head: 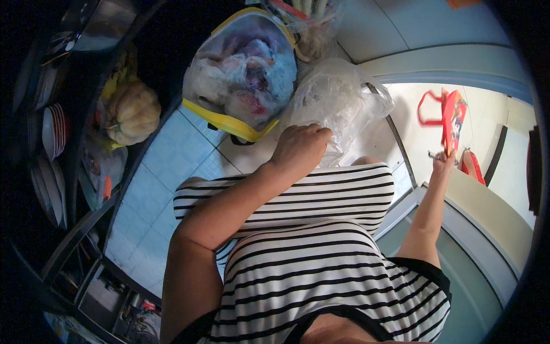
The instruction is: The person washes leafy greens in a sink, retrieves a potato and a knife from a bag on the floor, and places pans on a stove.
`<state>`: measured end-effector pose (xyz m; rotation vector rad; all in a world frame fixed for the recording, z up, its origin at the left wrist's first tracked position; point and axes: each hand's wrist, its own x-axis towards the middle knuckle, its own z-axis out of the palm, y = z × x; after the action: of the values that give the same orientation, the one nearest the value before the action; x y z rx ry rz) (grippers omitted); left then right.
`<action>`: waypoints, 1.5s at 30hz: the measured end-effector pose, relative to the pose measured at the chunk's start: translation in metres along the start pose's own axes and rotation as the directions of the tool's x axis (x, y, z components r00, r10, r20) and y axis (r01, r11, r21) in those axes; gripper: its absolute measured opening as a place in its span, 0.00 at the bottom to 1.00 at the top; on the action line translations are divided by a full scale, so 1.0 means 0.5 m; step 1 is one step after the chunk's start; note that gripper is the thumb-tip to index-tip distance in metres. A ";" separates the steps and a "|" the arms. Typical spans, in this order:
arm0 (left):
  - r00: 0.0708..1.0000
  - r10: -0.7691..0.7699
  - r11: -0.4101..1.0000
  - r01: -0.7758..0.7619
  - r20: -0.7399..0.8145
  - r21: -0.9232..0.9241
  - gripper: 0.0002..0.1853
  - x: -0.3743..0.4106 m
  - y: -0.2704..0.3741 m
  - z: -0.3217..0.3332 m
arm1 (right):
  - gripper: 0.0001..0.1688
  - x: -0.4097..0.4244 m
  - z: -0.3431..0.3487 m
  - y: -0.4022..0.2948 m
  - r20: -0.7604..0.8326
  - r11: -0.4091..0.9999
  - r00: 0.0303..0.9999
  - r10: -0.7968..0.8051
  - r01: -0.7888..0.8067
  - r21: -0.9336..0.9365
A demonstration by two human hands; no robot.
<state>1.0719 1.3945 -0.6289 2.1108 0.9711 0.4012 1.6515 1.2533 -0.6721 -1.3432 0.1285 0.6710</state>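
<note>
My left hand (300, 144) is closed on the edge of a translucent plastic bag (333, 96) that stands before my knees. Its contents are blurred by the film. Out to the right, my right hand (442, 160) grips the lower end of a red printed bag (454, 114) with a red loop handle. A thin dark object (432, 154) sticks out beside those fingers; I cannot tell what it is. Just beyond my left hand stands an unzipped cooler bag with yellow trim (227, 119). Several plastic-wrapped items (251, 77) lie inside it.
A ribbed pumpkin (134, 112) and striped bowls (56, 131) sit on a dark rack (81, 232) at the left. Another plastic bag (316, 34) with long pale items stands behind the cooler bag. At the right are a sliding-door frame (472, 241) and another red item (472, 165).
</note>
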 end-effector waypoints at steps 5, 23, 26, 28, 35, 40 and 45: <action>0.996 -0.010 0.996 0.002 0.091 0.087 0.05 -0.001 0.009 -0.008 | 0.22 -0.120 0.211 0.111 0.198 0.896 0.916 0.349 -0.264 -0.357; 0.944 0.174 0.973 -0.121 -0.281 0.198 0.10 -0.022 -0.021 0.099 | 0.21 -0.714 0.789 0.692 0.555 -0.097 -0.075 0.829 0.957 0.274; 0.987 0.012 1.000 -0.014 0.160 0.012 0.19 -0.031 -0.023 0.077 | 0.22 -0.712 0.776 0.731 0.505 -0.140 0.005 0.863 0.963 0.229; 0.994 0.107 0.993 -0.106 -0.005 0.051 0.13 -0.033 -0.035 0.083 | 0.22 -0.706 0.779 0.739 0.490 -0.161 0.040 0.871 0.965 0.206; 0.976 0.077 0.982 -0.110 0.205 0.154 0.05 -0.049 -0.016 0.004 | 0.24 -0.647 0.901 0.576 0.679 -0.076 0.033 0.733 0.997 0.033; 0.954 0.019 0.983 -0.073 0.299 0.171 0.07 -0.044 -0.009 -0.022 | 0.25 -0.685 0.877 0.651 0.852 0.039 -0.337 0.401 0.935 0.352; 0.953 0.139 0.967 -0.189 -0.270 -0.169 0.11 -0.043 -0.030 0.030 | 0.23 -0.737 0.840 0.835 0.854 0.066 0.026 0.519 0.995 -0.070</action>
<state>1.0582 1.3768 -0.6491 1.9992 0.8606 0.8377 1.0181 1.5338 -0.7555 -1.5414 -2.4806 0.9287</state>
